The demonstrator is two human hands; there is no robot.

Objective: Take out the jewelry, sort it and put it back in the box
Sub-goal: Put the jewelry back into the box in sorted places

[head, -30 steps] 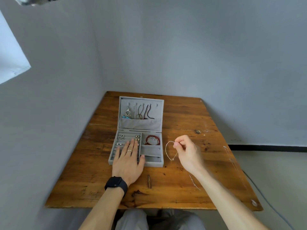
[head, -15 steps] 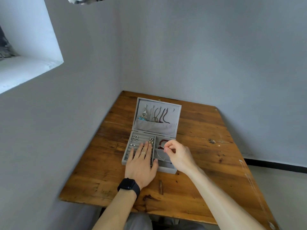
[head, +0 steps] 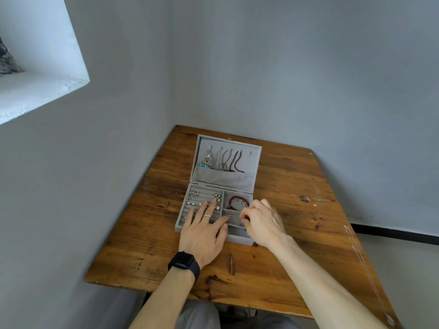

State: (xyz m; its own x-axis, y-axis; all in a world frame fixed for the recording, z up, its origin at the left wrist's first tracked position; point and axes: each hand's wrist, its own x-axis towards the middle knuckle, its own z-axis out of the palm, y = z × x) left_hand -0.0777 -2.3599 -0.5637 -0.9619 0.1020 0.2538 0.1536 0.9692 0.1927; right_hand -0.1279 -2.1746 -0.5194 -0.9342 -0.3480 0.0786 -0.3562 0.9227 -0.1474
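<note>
An open grey jewelry box (head: 237, 238) sits on the wooden table (head: 297, 222). Necklaces (head: 234, 161) and a pendant (head: 206, 161) hang in its lid. Rings (head: 194, 194) sit in the left ring rows, and a red bead bracelet (head: 237, 199) lies in the back right compartment. My left hand (head: 202, 236) lies flat on the ring rows, fingers straight. My right hand (head: 263, 222) hovers over the middle right compartment and pinches a thin silver chain (head: 231, 217) that curves down into that compartment.
Grey walls close in the table on the left and at the back. A window recess (head: 40, 91) is in the left wall. A dark knot or chip (head: 231, 267) marks the table near the front edge. Bare wood lies to the right of the box.
My right hand has carried the thin chain from the table right of the box into the middle right compartment. My left hand stays flat on the ring rows. The camera view has shifted left.
</note>
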